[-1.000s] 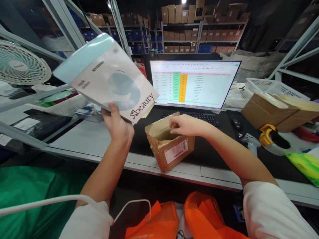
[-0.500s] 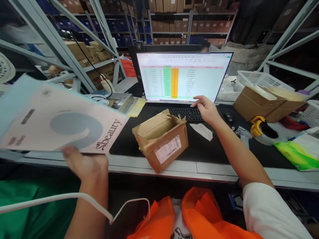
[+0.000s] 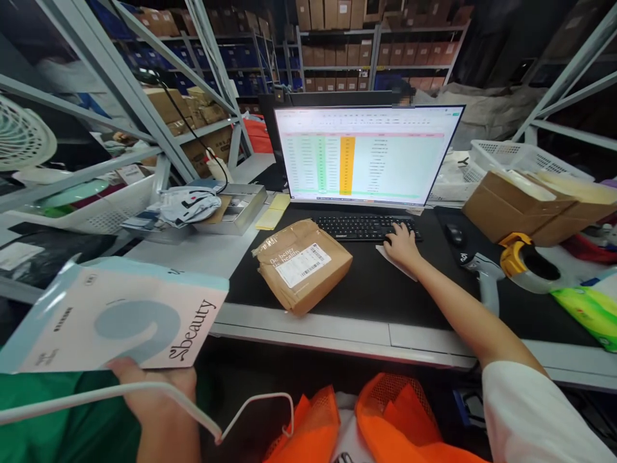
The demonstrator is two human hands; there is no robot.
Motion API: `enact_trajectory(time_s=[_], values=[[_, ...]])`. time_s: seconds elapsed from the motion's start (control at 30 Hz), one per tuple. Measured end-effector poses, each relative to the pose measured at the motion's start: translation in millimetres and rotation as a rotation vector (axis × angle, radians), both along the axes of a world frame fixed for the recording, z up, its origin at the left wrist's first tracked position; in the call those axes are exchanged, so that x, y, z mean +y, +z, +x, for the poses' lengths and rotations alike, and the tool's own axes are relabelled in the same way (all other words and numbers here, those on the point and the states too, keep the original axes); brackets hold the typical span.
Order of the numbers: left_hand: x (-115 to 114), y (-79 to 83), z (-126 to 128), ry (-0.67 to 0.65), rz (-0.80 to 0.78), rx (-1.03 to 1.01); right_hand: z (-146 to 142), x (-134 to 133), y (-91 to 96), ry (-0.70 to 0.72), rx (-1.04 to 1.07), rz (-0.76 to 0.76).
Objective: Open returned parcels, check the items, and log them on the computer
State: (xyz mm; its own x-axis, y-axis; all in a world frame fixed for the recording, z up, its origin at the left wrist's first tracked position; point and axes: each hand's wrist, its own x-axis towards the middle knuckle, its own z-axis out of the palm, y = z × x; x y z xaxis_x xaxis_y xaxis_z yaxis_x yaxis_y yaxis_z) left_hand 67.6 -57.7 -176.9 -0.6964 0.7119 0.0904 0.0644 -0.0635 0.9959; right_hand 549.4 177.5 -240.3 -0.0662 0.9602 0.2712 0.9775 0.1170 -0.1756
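Observation:
My left hand (image 3: 157, 389) grips the lower edge of a flat pink and pale-blue "beauty" package (image 3: 139, 328), its thumb on the printed face, off the left front of the desk. Over the right part of a black keyboard (image 3: 351, 226), my right hand (image 3: 403, 244) is open with its fingers spread on the keys. A white slip of paper (image 3: 389, 258) lies partly beneath that hand. Between my two hands a worn cardboard box (image 3: 308, 267) lies on the black mat, a barcode label facing up. Behind the keyboard stands a monitor (image 3: 385, 161) showing a coloured spreadsheet.
On the right are a mouse (image 3: 454, 234), a barcode scanner (image 3: 488, 283), a yellow tape dispenser (image 3: 515, 257), a green packet (image 3: 585, 315) and an open carton (image 3: 518, 202). A grey tray (image 3: 236, 215) and yellow notes (image 3: 273, 212) lie left. A white bent rod (image 3: 159, 388) crosses the lower left.
The cardboard box has tipped over, so its label now faces up. My right hand has come down from the screen to the keyboard. The package in my left hand has dropped lower.

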Motion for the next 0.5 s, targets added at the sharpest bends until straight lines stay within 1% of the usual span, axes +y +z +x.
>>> enact_trajectory(time_s=[0.07, 0.1, 0.17, 0.2, 0.27, 0.3, 0.4, 0.43, 0.5], values=[[-3, -2.0, 5, 0.044, 0.149, -0.088, 3, 4, 9.2, 0.024, 0.197, 0.09], [-4, -3.7, 7, 0.045, 0.195, -0.126, 3, 5, 14.7, 0.028, 0.321, 0.135], [-3, -9.2, 9, 0.014, 0.222, -0.173, -1, 3, 26.0, 0.023, 0.53, 0.174], [-1, -13.0, 9, 0.009, 0.239, -0.188, -7, 0, 31.4, 0.022, 0.583, 0.169], [6, -21.5, 6, -0.015, 0.273, -0.212, -23, -10, 41.7, 0.064, 0.657, 0.143], [10, -25.9, 5, -0.016, 0.295, -0.229, -33, -17, 46.7, 0.116, 0.726, 0.125], [22, -38.1, 1, 0.065, 0.367, -0.335, -71, -36, 60.9, 0.312, 0.97, 0.064], [25, -41.7, 0, 0.1, 0.383, -0.384, -83, -40, 64.7, 0.364, 1.011, 0.041], [28, -48.8, 0, 0.144, 0.402, -0.465, -106, -46, 69.5, 0.435, 0.963, 0.023]])
